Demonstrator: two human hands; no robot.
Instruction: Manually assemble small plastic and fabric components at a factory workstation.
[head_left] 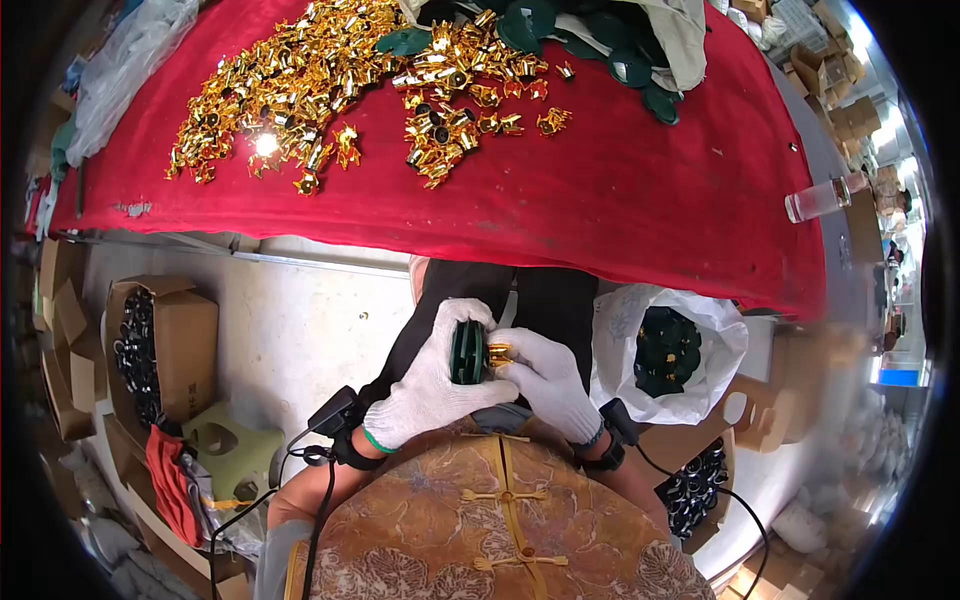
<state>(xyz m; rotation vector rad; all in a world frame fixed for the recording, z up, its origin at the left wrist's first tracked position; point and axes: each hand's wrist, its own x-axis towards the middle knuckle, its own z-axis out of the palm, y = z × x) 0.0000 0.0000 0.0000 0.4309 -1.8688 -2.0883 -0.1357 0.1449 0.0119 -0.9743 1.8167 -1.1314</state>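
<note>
While the left hand [425,390] grips dark green discs [467,352] on edge near the lap [460,284], the right hand [548,373] pinches one gold fitting [499,354] at their side. Step, apparently: joining fitting to disc; next move, probably: square alignment, firm press.
</note>
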